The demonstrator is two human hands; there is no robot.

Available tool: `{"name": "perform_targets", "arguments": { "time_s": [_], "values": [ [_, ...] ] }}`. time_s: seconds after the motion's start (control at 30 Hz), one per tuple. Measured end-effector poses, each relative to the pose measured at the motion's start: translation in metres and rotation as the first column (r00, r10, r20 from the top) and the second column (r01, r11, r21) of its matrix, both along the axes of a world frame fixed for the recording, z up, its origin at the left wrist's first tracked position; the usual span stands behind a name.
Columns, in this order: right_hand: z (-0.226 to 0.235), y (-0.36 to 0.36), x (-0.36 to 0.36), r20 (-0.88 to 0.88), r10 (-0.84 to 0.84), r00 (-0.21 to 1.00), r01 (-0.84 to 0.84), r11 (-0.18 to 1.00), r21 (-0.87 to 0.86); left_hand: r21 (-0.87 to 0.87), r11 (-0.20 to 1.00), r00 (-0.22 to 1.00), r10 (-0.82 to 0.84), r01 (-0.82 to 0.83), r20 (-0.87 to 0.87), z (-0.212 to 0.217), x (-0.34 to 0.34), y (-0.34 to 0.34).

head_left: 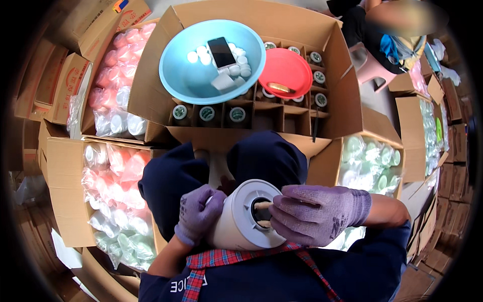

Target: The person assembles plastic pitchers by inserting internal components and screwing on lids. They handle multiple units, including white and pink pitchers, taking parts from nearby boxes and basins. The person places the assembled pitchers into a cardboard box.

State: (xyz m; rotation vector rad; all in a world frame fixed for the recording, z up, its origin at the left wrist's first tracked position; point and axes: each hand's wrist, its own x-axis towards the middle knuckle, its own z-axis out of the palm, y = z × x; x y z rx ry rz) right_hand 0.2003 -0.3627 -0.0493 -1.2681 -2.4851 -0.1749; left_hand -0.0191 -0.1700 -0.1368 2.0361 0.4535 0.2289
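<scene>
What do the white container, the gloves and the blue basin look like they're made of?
White container: probably hard plastic with a satin finish, judging by its even colour and moulded-looking ring.
Purple-grey gloves: seemingly knitted fabric, matt, going by their creases and snug, textile-looking cuffs; any coating is hard to tell.
Blue basin: likely plastic, smooth, with uniform colour and a rounded rim.

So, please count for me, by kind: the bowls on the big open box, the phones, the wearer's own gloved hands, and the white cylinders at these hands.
Blue bowl: 1
Red bowl: 1
Phone: 1
Gloved hands: 2
White cylinder: 1
Total: 6
</scene>
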Motion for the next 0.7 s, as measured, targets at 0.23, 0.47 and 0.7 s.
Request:
{"name": "perform_targets", "arguments": {
  "time_s": [0.23, 0.47, 0.7],
  "values": [
    [0.022, 0.037, 0.074, -0.171, -0.647, 0.743, 0.659, 0.752, 0.020, -0.176, 0.894, 0.892, 0.358, -0.413, -0.274, 0.007, -0.033, 0.020],
    [-0.234, 0.098, 0.228, 0.262, -0.933, 0.248, 0.963, 0.267, 0.037, -0.146, 0.977, 0.988, -0.154, 0.152, -0.005, 0.034, -0.042, 0.034],
    [-0.216, 0.206, 0.196, -0.127, -0.937, 0.324, 0.931, 0.340, -0.135, 0.786, 0.476, 0.887, -0.422, 0.394, -0.188, 0.029, -0.060, 0.027]
  ]
}}
